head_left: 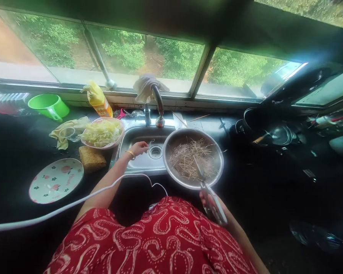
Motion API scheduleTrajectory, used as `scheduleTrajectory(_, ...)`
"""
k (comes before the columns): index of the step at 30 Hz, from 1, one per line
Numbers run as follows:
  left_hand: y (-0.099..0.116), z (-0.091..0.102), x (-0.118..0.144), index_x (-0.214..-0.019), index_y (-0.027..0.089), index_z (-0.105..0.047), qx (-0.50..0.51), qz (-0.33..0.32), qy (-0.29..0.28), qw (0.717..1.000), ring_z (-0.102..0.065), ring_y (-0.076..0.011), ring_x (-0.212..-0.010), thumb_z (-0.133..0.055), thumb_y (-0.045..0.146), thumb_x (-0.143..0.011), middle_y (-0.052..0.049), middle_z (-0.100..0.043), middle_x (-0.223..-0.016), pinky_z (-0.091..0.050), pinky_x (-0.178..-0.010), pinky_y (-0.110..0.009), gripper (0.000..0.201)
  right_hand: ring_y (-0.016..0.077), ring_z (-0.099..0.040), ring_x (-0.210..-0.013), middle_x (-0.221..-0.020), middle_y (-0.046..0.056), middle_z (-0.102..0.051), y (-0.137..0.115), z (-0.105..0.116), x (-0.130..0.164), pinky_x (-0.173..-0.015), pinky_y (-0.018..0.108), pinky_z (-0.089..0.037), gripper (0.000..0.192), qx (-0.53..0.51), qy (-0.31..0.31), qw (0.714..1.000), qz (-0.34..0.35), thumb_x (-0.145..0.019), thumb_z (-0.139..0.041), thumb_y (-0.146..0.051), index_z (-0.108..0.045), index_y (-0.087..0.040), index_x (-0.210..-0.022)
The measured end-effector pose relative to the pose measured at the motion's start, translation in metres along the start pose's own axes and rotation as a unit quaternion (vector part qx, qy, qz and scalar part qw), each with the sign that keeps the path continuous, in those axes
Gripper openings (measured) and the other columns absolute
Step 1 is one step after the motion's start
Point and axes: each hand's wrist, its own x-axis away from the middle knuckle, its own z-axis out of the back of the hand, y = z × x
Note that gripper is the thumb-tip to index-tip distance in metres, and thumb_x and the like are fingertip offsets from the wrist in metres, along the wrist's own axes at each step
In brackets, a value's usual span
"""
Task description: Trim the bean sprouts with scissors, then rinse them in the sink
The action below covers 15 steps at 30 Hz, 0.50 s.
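My right hand [210,199] grips a pair of scissors [202,179] whose blades reach into a steel bowl [171,167] of thin dry strands [188,156]. The bowl rests on the right edge of the steel sink [137,160]. My left hand [138,147], with a gold bangle on its wrist, hovers over the sink basin near the drain [155,152], fingers loosely curled and holding nothing that I can see.
On the dark counter to the left lie a flowered plate [56,180], a brown sponge block [92,158], a bowl of shredded cabbage [103,132], a cloth [64,131], a yellow bottle [98,99] and a green mug [49,105]. A tap [159,102] stands behind the sink. Dark pots [263,127] sit at right. A white cable [74,201] crosses in front.
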Motion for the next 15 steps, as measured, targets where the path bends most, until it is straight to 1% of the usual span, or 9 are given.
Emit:
scheduleTrajectory(1,0.014,0.002,0.013,-0.081,0.018,-0.056,0.036,-0.020,0.002,0.999,-0.054,-0.0115,-0.058,-0.055,0.034,-0.076,-0.002,-0.064,-0.066,-0.042,-0.052,-0.021,0.017,0.0117,-0.045,-0.061,-0.075,0.001,-0.053,-0.001,-0.002,-0.006,-0.053,0.024,-0.038,0.056,0.017,-0.027,0.999,-0.009,-0.061,-0.069,-0.071,-0.062,-0.022,-0.088)
scheduleTrajectory(3,0.043,-0.004,0.037,-0.080,0.017,-0.056,0.076,-0.055,-0.008,0.996,-0.055,-0.0117,-0.061,-0.057,0.035,-0.075,-0.002,-0.063,-0.067,-0.042,-0.054,-0.021,0.019,0.0110,-0.044,-0.060,-0.075,0.001,-0.055,-0.006,-0.008,-0.018,-0.052,0.023,-0.036,0.062,0.037,-0.085,0.995,-0.026,-0.058,-0.070,-0.072,-0.061,-0.021,-0.091)
scheduleTrajectory(5,0.068,-0.021,0.057,-0.079,0.017,-0.055,0.081,-0.079,-0.031,0.993,-0.055,-0.0115,-0.062,-0.058,0.035,-0.075,-0.001,-0.062,-0.067,-0.044,-0.057,-0.022,0.018,0.0094,-0.045,-0.061,-0.077,0.001,-0.057,-0.014,-0.015,-0.030,-0.052,0.021,-0.036,0.067,0.035,-0.129,0.991,-0.033,-0.053,-0.074,-0.070,-0.059,-0.020,-0.095)
scheduleTrajectory(7,0.088,-0.044,0.070,-0.076,0.017,-0.055,0.065,-0.096,-0.067,0.991,-0.055,-0.0115,-0.064,-0.057,0.032,-0.075,0.000,-0.060,-0.066,-0.045,-0.062,-0.023,0.015,0.0080,-0.045,-0.060,-0.077,0.000,-0.058,-0.023,-0.020,-0.040,-0.052,0.019,-0.036,0.066,0.026,-0.153,0.987,-0.039,-0.053,-0.076,-0.067,-0.057,-0.020,-0.095)
scheduleTrajectory(9,0.101,-0.068,0.079,-0.075,0.018,-0.056,0.022,-0.102,-0.099,0.990,-0.055,-0.0118,-0.064,-0.057,0.030,-0.074,0.001,-0.059,-0.065,-0.045,-0.064,-0.024,0.012,0.0069,-0.045,-0.057,-0.073,-0.002,-0.058,-0.028,-0.020,-0.048,-0.050,0.019,-0.036,0.060,0.016,-0.154,0.987,-0.049,-0.057,-0.075,-0.065,-0.054,-0.020,-0.091)
scheduleTrajectory(11,0.109,-0.090,0.083,-0.077,0.019,-0.058,-0.027,-0.104,-0.114,0.988,-0.053,-0.0122,-0.064,-0.056,0.028,-0.075,0.002,-0.057,-0.065,-0.043,-0.063,-0.024,0.009,0.0060,-0.043,-0.052,-0.069,-0.004,-0.055,-0.029,-0.017,-0.055,-0.047,0.019,-0.035,0.055,0.001,-0.153,0.986,-0.069,-0.062,-0.072,-0.064,-0.050,-0.021,-0.087)
scheduleTrajectory(13,0.114,-0.106,0.086,-0.078,0.019,-0.058,-0.059,-0.102,-0.117,0.986,-0.052,-0.0123,-0.064,-0.054,0.027,-0.076,0.003,-0.056,-0.066,-0.041,-0.062,-0.024,0.009,0.0046,-0.040,-0.046,-0.066,-0.006,-0.053,-0.026,-0.012,-0.061,-0.043,0.018,-0.034,0.051,-0.031,-0.151,0.983,-0.095,-0.066,-0.071,-0.062,-0.045,-0.022,-0.085)
scheduleTrajectory(15,0.115,-0.116,0.086,-0.077,0.019,-0.059,-0.082,-0.096,-0.108,0.986,-0.051,-0.0124,-0.064,-0.053,0.025,-0.076,0.003,-0.055,-0.065,-0.040,-0.063,-0.024,0.009,0.0032,-0.034,-0.040,-0.061,-0.009,-0.049,-0.020,-0.005,-0.065,-0.039,0.016,-0.028,0.048,-0.057,-0.149,0.979,-0.127,-0.070,-0.069,-0.058,-0.040,-0.023,-0.085)
